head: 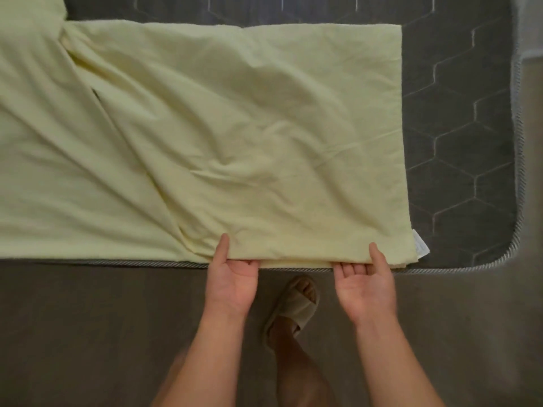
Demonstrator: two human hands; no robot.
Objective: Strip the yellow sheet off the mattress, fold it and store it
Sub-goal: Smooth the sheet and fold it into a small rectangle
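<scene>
Pinching the near hem of the yellow sheet at 6 o'clock on the mattress, left hand and right hand have thumbs on top, fingers curled underneath. Wrinkly layers at 9 o'clock could slide apart when lifted, so the fold probably ends up crooked.

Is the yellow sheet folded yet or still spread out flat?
Partly folded: the yellow sheet lies doubled on the mattress, layered edges pinched by the left hand and right hand.

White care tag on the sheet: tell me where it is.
In the head view, the white care tag sits on the yellow sheet's right edge at its near corner, just right of the right hand, over the grey mattress.
</scene>
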